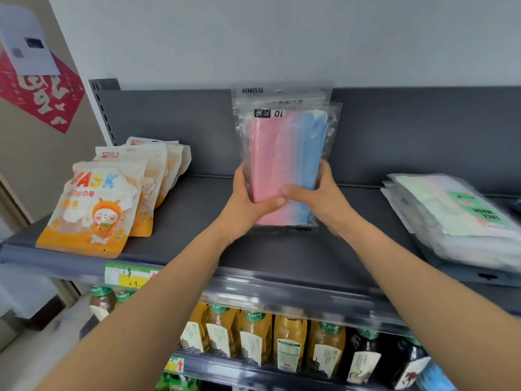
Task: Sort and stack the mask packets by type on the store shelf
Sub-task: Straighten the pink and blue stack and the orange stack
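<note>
Nearest the camera, two bare forearms reach up and forward over the row of bottles (287, 342) on the lower tier and past the price tag (127, 275) on the rail, meeting at the middle of the shelf (282, 258). The left hand (248, 204) curls round the lower left edge of the clear packets (284, 153), its thumb lying across the front. The right hand (318, 198) mirrors it on the lower right edge, thumb pointing inward, so both hands clamp the bundle between them. At least two packets seem to be held, one behind the other, both showing pink and blue masks. They stand upright with the bottom edge at or just above the shelf board; whether it touches cannot be told. The step in hand looks like squaring up this type into one pile in the middle bay. The next move probably calls for lining the edges up, then either laying the bundle flat or leaning it back, and letting go with care, since the slick film is likely to slide. To the left the orange packets (93, 210) lean in an overlapping row, well apart; to the right the pale green-labelled packets (456, 218) lie flat in a stack. Behind everything stands the grey back panel (169, 131).
</note>
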